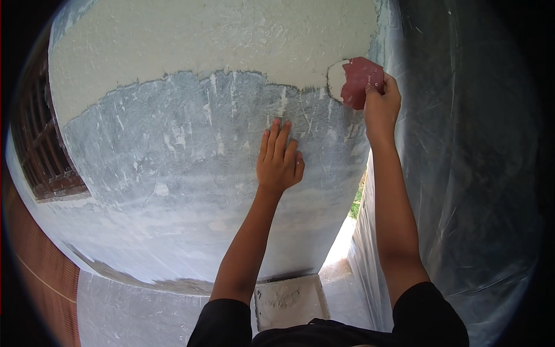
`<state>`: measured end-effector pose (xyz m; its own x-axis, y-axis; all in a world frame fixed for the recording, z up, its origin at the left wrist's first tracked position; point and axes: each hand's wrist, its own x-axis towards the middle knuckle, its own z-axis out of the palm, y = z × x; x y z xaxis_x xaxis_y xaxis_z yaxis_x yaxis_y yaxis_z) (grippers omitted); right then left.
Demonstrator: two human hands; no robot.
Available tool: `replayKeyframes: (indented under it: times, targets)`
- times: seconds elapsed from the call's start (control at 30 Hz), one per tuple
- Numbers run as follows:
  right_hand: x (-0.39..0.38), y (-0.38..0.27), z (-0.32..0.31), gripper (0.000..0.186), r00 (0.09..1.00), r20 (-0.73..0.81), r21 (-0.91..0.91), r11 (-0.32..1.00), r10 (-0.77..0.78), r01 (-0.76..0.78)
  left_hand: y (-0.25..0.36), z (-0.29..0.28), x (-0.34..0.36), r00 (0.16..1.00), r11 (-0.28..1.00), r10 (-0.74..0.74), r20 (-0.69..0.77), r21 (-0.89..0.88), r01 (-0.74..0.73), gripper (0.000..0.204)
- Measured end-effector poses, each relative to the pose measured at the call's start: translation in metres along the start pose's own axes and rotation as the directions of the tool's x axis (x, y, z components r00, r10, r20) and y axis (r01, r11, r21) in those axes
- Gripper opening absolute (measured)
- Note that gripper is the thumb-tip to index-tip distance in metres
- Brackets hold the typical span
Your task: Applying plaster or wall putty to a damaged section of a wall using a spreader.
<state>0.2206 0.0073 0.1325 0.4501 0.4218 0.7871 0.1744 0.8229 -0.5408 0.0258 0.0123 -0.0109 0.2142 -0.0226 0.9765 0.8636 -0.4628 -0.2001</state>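
My right hand (381, 104) presses a reddish-brown sheet of sandpaper (361, 81) against the wall (191, 168), at the boundary between the cream plaster above and the grey scraped surface below. My left hand (279, 159) lies flat on the grey part of the wall, fingers together and pointing up, holding nothing. Both forearms rise from the lower edge in black short sleeves.
A clear plastic sheet (462, 173) hangs along the right side. A brown wooden window grille (40, 144) sits at the far left. Below, a whitish block (289, 301) stands on the grey floor, and red brick paving (46, 277) shows at lower left.
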Motion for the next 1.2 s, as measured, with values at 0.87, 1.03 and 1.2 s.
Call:
replayKeyframes:
  times: [0.87, 1.03, 1.2]
  targets:
    - [-0.030, -0.008, 0.030, 0.032, 0.991, 0.087, -0.036, 0.994, -0.102, 0.105, -0.002, 0.000, -0.003, 1.000, 0.999, 0.012, 0.026, 0.049, -0.013, 0.025]
    - [-0.015, -0.014, 0.012, 0.036, 0.993, -0.111, -0.060, 0.997, 0.041, -0.048, -0.002, 0.001, -0.001, 1.000, 0.999, 0.012, 0.012, 0.042, -0.012, 0.027]
    - [-0.021, -0.021, 0.022, 0.033, 0.990, 0.034, -0.018, 0.990, -0.136, 0.136, -0.001, 0.001, -0.001, 1.000, 0.999, 0.013, 0.009, 0.039, -0.013, 0.026]
